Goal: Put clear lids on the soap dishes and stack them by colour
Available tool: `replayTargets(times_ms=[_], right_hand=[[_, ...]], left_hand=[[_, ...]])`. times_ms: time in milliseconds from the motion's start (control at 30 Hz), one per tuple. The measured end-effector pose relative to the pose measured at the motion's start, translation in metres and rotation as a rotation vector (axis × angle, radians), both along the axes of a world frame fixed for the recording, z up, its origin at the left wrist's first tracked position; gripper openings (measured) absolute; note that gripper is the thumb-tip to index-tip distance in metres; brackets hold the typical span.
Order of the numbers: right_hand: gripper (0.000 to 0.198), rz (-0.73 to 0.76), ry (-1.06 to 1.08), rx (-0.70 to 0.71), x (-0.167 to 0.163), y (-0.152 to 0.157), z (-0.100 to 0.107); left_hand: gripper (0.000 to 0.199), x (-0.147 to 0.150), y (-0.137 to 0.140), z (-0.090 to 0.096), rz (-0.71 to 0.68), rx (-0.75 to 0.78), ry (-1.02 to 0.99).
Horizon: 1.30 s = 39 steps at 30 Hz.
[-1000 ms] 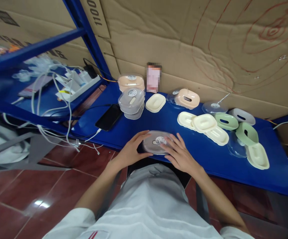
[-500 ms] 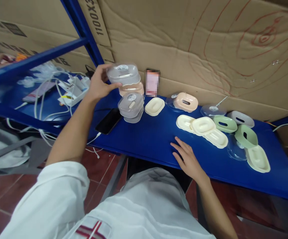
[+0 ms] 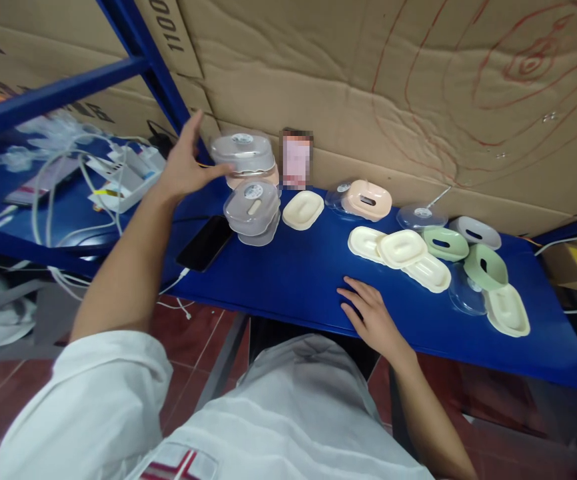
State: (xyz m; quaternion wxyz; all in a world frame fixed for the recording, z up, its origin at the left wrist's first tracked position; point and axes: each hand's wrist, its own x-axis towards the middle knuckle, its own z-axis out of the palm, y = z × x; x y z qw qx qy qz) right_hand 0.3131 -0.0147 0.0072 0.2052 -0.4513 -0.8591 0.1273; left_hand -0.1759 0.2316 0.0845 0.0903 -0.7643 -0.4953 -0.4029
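Grey soap box set on the far stack

Fingers of the right hand (image 3: 371, 319) lay spread and flat on the near edge of the blue table (image 3: 298, 280), holding nothing, as they had half a second before. A second earlier both hands had cupped the grey lidded soap box (image 3: 243, 153) at that same near edge; since then the left hand (image 3: 184, 168) had carried it up and away to the back. It now sat on the peach box (image 3: 256, 179) by the cardboard wall (image 3: 368, 87), with the left thumb touching its side and the other fingers lifted open, so the grip looked loosened rather than closed. Judged from that, the box had been delivered to the finished stack.

Just in front stood two more grey boxes (image 3: 251, 210), stacked, and a black phone (image 3: 204, 243) lay left of them. Cream trays (image 3: 401, 250), green trays (image 3: 486, 267) and clear lids (image 3: 422, 216) lay loose on the right.

Round stickers on the lids were too small to read. On the cardboard above, only "1100" could be read; red pen rings marked the sheet at far right.
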Motion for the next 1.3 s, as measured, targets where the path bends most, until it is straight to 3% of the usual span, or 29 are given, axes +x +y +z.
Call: replayTargets(times_ms=[67,100,133,200,300,400,533,600,667,767,833,1000,1167,1300], right_hand=[[0.037,0.009,-0.027,0.033,0.001,0.005,0.004],[0.038,0.004,-0.05,0.063,0.002,0.01,0.006],[0.039,-0.016,-0.083,0.101,0.004,0.016,0.009],[0.042,-0.112,-0.178,0.188,0.01,0.032,0.014],[0.048,-0.236,-0.329,0.255,0.019,0.059,0.019],[0.043,-0.147,-0.391,0.234,0.023,0.082,0.025],[0.035,0.102,-0.316,0.197,0.015,0.1,0.03],[0.035,0.152,-0.256,0.203,0.011,0.103,0.032],[0.037,0.148,-0.211,0.22,0.012,0.104,0.032],[0.041,0.071,-0.19,0.217,0.025,0.105,0.032],[0.048,-0.01,-0.211,0.177,0.037,0.107,0.03],[0.057,-0.147,-0.273,0.088,0.051,0.11,0.022],[0.052,-0.286,-0.306,0.217,0.043,0.113,0.026],[0.051,-0.361,-0.263,0.283,0.04,0.15,0.037]], left_hand=[[0.102,0.025,-0.029,0.009,0.062,0.019,-0.098],[0.085,0.045,-0.047,0.012,0.091,0.069,-0.11],[0.064,0.07,-0.065,0.013,0.074,0.085,-0.079],[0.038,0.125,-0.097,0.008,-0.06,-0.039,0.065],[0.036,0.2,-0.118,-0.013,-0.125,-0.306,0.309],[0.043,0.24,-0.106,-0.036,-0.023,-0.444,0.425],[0.04,0.246,-0.088,-0.05,0.004,-0.457,0.418],[0.039,0.242,-0.088,-0.052,-0.028,-0.411,0.398],[0.038,0.239,-0.09,-0.055,-0.187,-0.328,0.373],[0.032,0.238,-0.095,-0.062,-0.543,-0.237,0.369],[0.033,0.239,-0.097,-0.065,-0.635,-0.242,0.397],[0.023,0.232,-0.096,-0.056,-0.615,-0.314,0.483],[0.025,0.22,-0.097,-0.039,-0.586,-0.412,0.556],[0.03,0.218,-0.098,-0.033,-0.548,-0.466,0.591]])
